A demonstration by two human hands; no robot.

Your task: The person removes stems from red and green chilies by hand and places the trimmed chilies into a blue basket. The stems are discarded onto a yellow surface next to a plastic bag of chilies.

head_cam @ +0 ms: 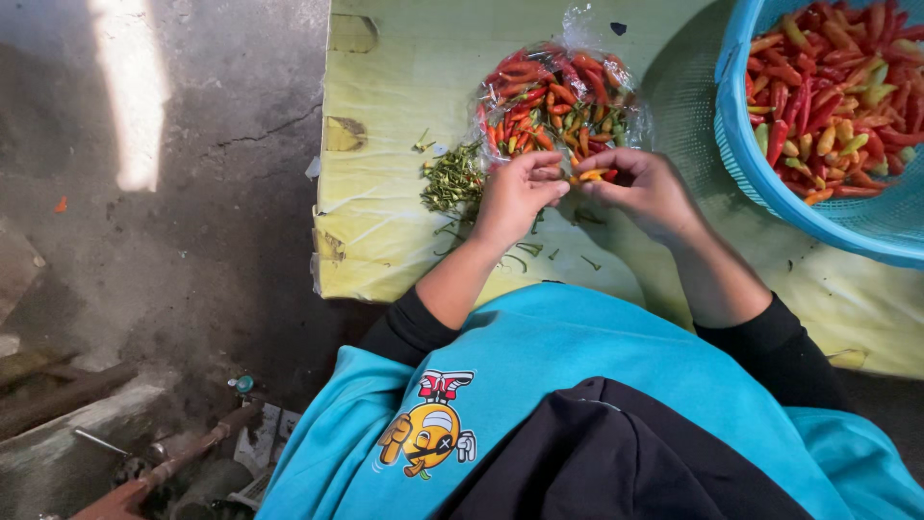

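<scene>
A blue garment fills the near edge; beyond it the left hand and right hand pinch fingers on one orange chilli above the yellow worktop. It sits beside the clear bag of chillies and stem pile. A hard pull might snap it.

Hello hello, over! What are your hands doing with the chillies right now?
Left hand and right hand pinch one orange chilli together. Clear bag of chillies just beyond. Stem pile left, blue basket right. Nothing blocking.
</scene>
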